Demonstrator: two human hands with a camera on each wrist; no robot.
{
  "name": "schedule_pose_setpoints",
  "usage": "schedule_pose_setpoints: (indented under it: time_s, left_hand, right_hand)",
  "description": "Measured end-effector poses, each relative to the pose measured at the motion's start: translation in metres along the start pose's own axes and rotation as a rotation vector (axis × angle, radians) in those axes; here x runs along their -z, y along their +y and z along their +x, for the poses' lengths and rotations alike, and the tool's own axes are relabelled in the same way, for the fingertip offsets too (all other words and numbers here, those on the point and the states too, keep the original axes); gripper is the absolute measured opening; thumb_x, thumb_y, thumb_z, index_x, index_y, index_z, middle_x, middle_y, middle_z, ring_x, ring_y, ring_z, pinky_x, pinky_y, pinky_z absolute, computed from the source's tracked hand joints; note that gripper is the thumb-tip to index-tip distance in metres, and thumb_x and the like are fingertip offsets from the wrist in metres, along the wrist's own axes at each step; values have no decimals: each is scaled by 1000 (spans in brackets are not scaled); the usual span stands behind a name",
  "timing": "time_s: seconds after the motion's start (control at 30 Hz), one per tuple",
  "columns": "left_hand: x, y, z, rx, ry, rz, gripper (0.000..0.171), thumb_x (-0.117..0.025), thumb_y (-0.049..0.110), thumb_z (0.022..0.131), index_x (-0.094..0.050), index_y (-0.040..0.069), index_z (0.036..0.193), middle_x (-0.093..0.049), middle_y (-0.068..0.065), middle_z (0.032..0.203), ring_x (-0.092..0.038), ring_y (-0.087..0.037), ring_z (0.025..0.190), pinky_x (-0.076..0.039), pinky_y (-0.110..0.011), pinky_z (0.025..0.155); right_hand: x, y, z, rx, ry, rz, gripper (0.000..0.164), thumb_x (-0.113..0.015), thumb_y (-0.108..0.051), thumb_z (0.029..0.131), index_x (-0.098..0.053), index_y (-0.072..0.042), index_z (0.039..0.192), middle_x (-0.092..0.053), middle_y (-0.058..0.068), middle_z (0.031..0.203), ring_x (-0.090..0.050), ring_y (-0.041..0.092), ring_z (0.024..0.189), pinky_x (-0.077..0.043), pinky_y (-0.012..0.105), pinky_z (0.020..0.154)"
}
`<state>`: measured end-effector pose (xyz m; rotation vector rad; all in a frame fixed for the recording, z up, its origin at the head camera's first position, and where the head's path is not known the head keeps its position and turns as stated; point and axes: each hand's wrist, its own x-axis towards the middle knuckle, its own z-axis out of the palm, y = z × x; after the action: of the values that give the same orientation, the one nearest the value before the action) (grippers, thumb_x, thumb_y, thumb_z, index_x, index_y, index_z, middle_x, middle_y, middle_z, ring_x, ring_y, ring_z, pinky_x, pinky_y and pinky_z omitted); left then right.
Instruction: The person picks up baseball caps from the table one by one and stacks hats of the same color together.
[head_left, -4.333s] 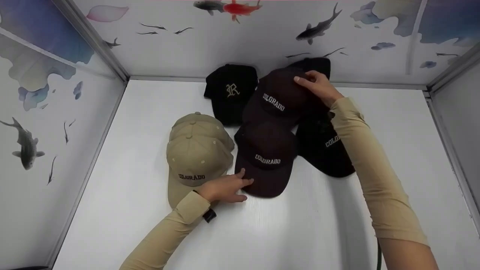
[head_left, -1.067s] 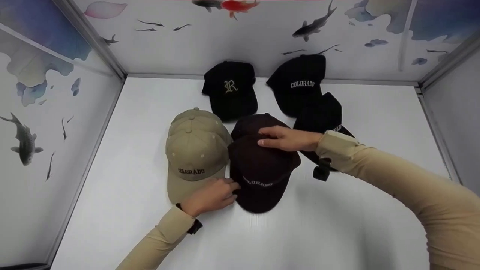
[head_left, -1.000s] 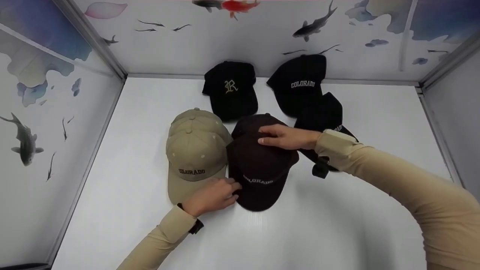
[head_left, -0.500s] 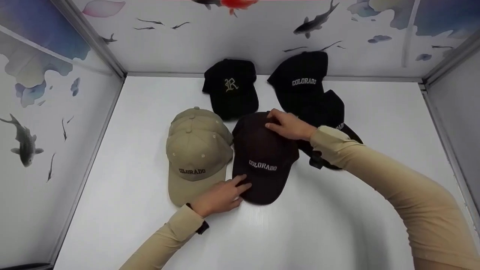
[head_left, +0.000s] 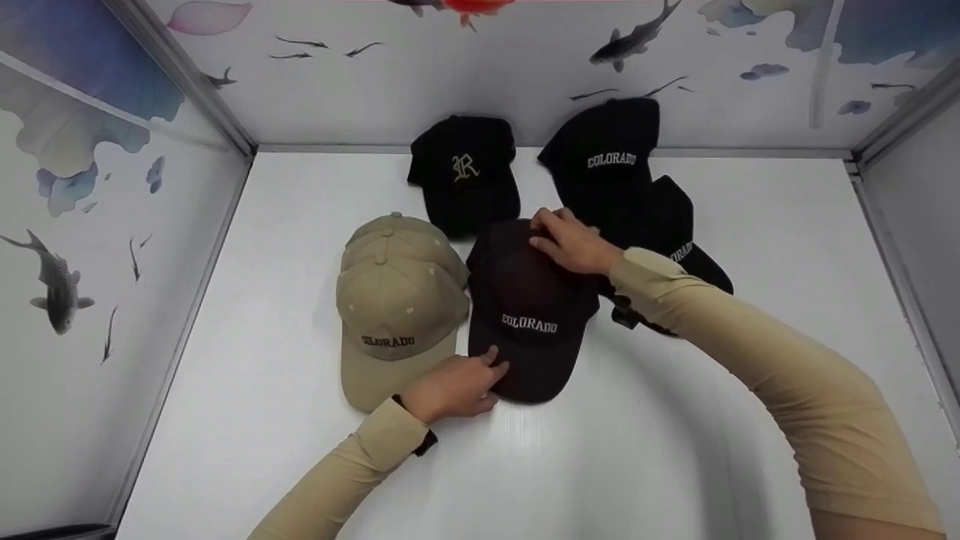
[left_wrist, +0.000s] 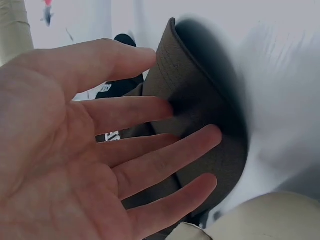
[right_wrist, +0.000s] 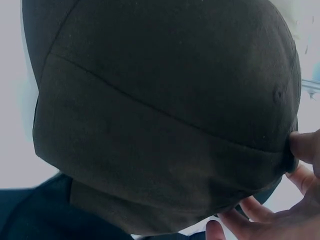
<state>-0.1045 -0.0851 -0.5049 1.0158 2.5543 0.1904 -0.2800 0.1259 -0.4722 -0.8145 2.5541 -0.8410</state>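
Note:
A dark maroon cap [head_left: 529, 296] with white COLORADO lettering lies brim toward me, nested over another maroon cap mostly hidden under it. My left hand [head_left: 454, 388] is at the left edge of its brim; in the left wrist view the fingers [left_wrist: 165, 160] stretch out straight and spread over the brim. At the back of the crown, my right hand [head_left: 576, 241] grips the cap; the right wrist view has the thumb [right_wrist: 302, 145] against the top and the fingers bent round the side. To the left sits a stack of tan caps [head_left: 390, 300], also marked COLORADO.
Behind stands a black cap [head_left: 465, 202] with a gold R. A black COLORADO cap [head_left: 611, 135] leans at the back wall, and another black cap [head_left: 671, 214] overlaps it, partly behind my right arm. Fish-printed walls [head_left: 330, 82] enclose the white table [head_left: 225, 420].
The upper maroon cap came down from among the back caps onto the lower one, then slid back slightly until aligned. My right hand moved with it to the crown's rear; the left fingers straightened.

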Motion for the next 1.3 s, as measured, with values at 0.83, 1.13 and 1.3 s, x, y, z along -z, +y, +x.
schedule_pose_setpoints:
  time_s: [0.83,1.13,1.3]
  left_hand:
    - [4,-5,9,-67,102,-2,16,-66,20,92,-70,4,88,-62,-12,83,-61,-23,69,-49,-34,57]
    - [4,-4,11,-50,92,-5,17,-66,21,91,-68,5,86,-61,-11,82,-61,-23,68,-49,-35,56]
    - [4,-3,11,-34,100,-1,20,-66,22,91,-66,6,79,-60,-9,78,-61,-23,66,-48,-35,55]
  right_hand:
    - [90,69,-51,-14,46,-249,31,-50,3,91,-51,5,123,-49,30,126,-44,47,117,-35,65,90]
    - [82,87,-45,-58,-62,-401,42,-51,-9,96,-46,-2,137,-39,26,142,-24,46,135,-19,68,96]
    - [86,93,-45,-77,-48,-421,32,-54,-9,95,-53,2,125,-44,30,121,-33,49,116,-23,65,90]
